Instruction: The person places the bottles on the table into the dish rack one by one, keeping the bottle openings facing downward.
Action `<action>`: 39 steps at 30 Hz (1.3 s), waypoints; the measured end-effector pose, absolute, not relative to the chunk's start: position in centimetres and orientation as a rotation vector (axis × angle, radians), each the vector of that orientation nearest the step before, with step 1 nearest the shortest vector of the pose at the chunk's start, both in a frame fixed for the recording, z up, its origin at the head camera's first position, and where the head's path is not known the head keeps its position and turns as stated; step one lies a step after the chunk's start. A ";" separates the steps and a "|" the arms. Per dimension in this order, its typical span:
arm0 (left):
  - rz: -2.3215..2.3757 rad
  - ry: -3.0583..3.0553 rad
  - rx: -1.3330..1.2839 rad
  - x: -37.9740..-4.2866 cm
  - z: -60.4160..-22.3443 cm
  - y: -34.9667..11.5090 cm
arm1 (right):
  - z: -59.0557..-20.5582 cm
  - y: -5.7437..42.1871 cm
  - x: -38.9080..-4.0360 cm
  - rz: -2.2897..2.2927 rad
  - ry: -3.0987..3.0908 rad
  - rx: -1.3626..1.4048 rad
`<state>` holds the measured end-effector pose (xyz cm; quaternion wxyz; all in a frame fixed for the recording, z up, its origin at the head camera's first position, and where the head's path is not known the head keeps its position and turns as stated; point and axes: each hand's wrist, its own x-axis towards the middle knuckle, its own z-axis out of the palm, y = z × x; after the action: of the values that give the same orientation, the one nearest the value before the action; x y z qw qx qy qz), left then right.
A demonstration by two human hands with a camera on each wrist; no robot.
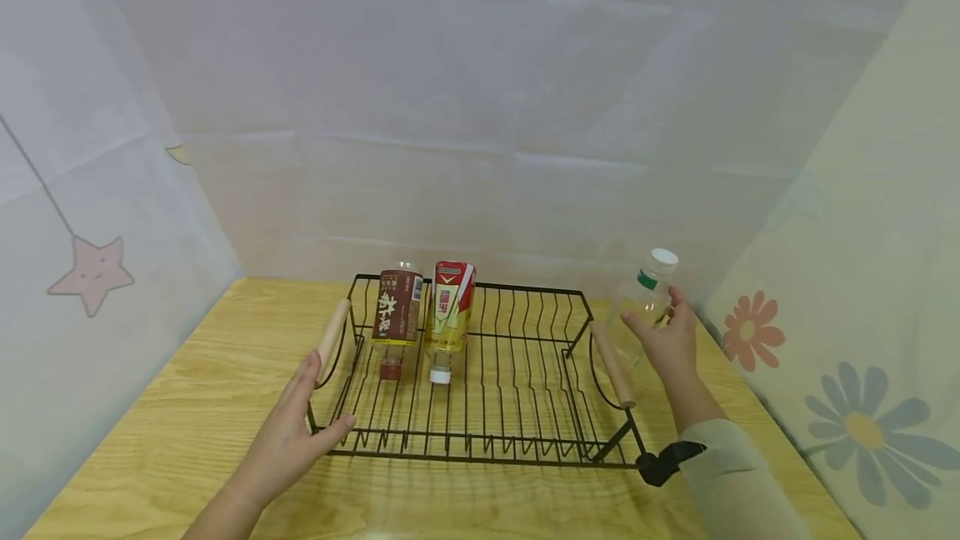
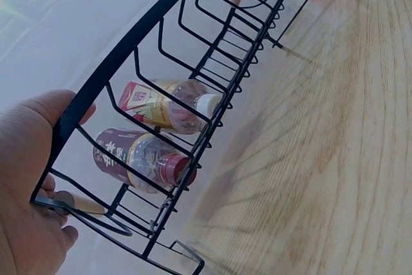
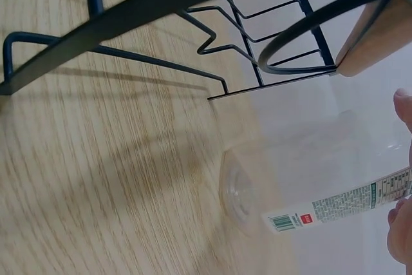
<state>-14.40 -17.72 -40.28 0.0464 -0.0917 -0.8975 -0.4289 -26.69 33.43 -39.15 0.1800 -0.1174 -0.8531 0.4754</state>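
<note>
The right hand (image 1: 670, 342) clasps the cap-up clear bottle (image 1: 643, 297) in curled fingers, just outside the rack's (image 1: 480, 461) right end (left hand (image 1: 288, 432): fingers and thumb apart).

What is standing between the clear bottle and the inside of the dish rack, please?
At the right end of the dish rack, the wooden handle stands between; the clear bottle is outside it, in the right hand.
</note>
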 end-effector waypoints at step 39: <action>-1.308 -2.759 -0.250 -14.4 -40.0 -17.6 | -35.7 32.1 -25.7 1.173 -2.370 -0.273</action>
<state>-14.39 -17.57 -39.98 0.0390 -0.0817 -0.8999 -0.4265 -25.68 32.08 -35.71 0.2390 -0.0996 -0.8657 0.4285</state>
